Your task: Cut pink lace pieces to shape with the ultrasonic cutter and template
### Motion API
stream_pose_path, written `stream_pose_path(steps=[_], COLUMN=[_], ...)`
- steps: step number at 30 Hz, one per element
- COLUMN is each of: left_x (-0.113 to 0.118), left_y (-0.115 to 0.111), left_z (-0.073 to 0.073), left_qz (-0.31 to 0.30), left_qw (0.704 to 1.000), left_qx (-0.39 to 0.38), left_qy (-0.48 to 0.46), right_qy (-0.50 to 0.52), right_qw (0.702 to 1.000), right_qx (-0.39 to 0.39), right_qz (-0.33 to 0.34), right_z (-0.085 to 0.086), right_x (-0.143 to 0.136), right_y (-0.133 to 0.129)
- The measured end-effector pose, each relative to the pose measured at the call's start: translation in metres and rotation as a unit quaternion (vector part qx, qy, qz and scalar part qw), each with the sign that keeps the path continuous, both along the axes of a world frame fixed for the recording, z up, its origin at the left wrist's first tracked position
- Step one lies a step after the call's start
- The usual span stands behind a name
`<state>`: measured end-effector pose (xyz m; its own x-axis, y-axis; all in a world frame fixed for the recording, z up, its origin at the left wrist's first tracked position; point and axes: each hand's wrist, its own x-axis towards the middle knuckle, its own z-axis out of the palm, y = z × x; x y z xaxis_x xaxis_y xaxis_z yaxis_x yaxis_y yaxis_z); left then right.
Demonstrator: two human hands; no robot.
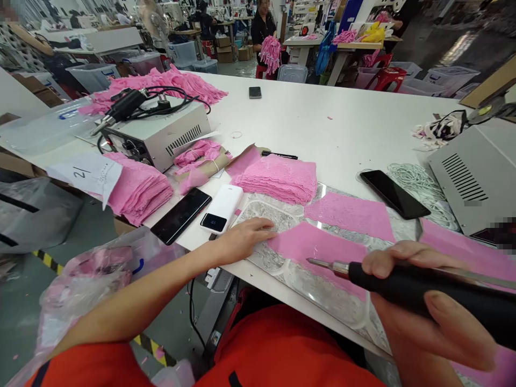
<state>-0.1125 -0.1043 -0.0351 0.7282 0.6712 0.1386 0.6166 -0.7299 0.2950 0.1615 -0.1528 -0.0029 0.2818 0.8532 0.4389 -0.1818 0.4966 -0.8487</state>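
My right hand is wrapped round a handheld tool with a thick black grip and a pointed metal tip. The tip points left, over a pink fabric piece that lies on a clear patterned template. At that fabric's left corner rests my left hand, fingers stretched out and holding nothing. Just behind lies a second pink piece, also on the template. A stack of pink lace pieces stands beyond my left hand.
Left of my hand are a white power bank and a black phone. A grey machine box with another black tool stands behind. Another phone, pale cord and a second box lie rightward. People sit beyond the table.
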Motion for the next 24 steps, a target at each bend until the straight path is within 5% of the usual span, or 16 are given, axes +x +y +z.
stream_pose_path(steps=[9, 24], left_x=[-0.016, -0.017], left_y=[-0.015, -0.015], left_z=[-0.013, -0.017], left_qz=[0.014, 0.02], left_qw=[0.995, 0.99], left_qx=[-0.077, -0.084], left_qy=[-0.06, -0.114], right_qy=[0.0, -0.038], right_qw=[0.994, 0.994], right_qx=[0.013, 0.032], right_qz=[0.105, 0.099], right_z=[0.008, -0.003], right_x=[-0.044, -0.072], right_y=[0.012, 0.027])
